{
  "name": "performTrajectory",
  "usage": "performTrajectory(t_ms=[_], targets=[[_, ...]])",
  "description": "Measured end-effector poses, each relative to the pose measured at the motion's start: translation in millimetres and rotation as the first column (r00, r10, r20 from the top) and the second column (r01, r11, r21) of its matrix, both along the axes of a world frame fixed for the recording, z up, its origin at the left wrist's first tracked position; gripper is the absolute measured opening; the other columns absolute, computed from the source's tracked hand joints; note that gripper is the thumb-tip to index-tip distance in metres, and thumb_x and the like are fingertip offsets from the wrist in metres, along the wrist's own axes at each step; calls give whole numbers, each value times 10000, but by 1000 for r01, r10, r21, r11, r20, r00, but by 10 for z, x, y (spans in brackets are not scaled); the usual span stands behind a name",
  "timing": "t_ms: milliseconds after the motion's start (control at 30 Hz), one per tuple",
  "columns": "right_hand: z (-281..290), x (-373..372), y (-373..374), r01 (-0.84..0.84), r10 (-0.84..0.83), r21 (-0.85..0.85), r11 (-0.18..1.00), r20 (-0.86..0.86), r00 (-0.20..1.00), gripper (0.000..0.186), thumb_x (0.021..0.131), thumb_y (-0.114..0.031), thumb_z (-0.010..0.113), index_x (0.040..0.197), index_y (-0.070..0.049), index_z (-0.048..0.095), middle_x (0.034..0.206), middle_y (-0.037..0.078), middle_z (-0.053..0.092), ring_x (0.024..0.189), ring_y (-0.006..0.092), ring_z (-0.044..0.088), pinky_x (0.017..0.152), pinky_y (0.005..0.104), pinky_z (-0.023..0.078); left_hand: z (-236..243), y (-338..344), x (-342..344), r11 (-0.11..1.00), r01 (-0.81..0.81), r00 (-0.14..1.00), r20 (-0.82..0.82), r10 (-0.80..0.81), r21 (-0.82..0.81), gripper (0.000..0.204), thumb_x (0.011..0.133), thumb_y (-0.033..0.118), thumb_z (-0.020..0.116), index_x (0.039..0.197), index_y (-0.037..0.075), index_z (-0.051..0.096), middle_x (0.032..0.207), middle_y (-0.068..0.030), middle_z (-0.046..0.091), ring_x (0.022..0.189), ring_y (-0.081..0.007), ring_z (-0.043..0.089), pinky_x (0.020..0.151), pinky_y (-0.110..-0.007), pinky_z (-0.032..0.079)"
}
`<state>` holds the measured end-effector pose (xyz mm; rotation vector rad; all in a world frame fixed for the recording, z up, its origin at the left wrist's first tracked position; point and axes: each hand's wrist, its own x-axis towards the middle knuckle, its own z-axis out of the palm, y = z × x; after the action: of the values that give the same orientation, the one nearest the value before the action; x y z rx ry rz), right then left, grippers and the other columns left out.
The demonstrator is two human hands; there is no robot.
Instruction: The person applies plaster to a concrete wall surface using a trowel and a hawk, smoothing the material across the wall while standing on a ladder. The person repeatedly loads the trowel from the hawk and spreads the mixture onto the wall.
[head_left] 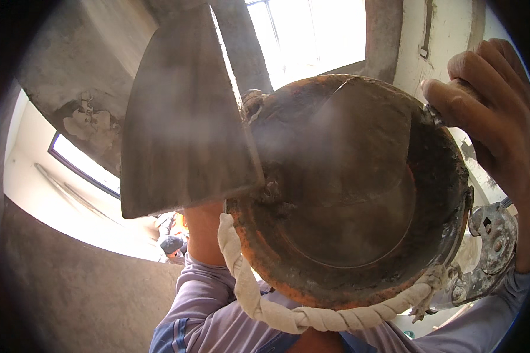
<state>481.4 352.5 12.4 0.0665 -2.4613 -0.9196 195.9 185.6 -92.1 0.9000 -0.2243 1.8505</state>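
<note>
A round, dirt-caked bucket (pixel 359 247) fills the middle of the view, its mouth facing me. Twisted pale cloth rope (pixel 330 319) loops along its lower rim as a handle, knotted at the right. Inside lies a dark, flat-looking surface whose kind I cannot make out. A broad grey trowel-like blade (pixel 185 129) stands over the bucket's left side, its handle out of sight. With curled fingers, my right hand (pixel 483 100) grips the bucket's upper right rim. My left forearm (pixel 206 232) runs up behind the blade and bucket, which hide the hand.
Beside the rope knot hangs a worn metal bracket-like piece (pixel 494 247). Far left, another person (pixel 172 244) in a dark cap is partly visible. Bare plastered walls (pixel 76 294) surround me, and a bright window (pixel 312 35) is at the top.
</note>
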Motion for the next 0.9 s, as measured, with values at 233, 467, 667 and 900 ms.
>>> performTrajectory(t_ms=[233,467,667,900], targets=[[-33,220,-14,59,-59,-50,997,-7,998,272,701,-128,667,964,-76,622,810,61,516,764,245,500,677,400,377,43,9,-33,1000,-23,999,-30,23,12,439,953,193,538,1312,-15,392,1208,-154,502,1090,-257,549,885,-380,541],[-12,247,-61,79,-78,37,996,-27,997,281,685,-140,681,956,-89,629,805,57,522,759,239,499,673,392,379,109,36,-92,999,-34,998,-51,35,22,427,953,197,540,1300,-15,410,1195,-151,520,1072,-250,563,868,-374,547],[22,163,-36,16,-13,93,996,-40,999,280,667,-165,676,935,-94,634,784,55,512,727,236,493,654,379,381,81,7,-62,999,-29,999,-30,30,22,417,952,201,543,1289,-14,426,1184,-148,535,1056,-244,576,854,-368,551],[26,14,-214,2,-3,-26,1000,-35,999,294,656,-185,673,929,-79,641,773,62,510,720,245,495,658,383,383,49,13,-80,999,-33,999,-24,34,24,405,951,205,545,1277,-14,445,1171,-145,553,1038,-237,590,837,-361,557]])
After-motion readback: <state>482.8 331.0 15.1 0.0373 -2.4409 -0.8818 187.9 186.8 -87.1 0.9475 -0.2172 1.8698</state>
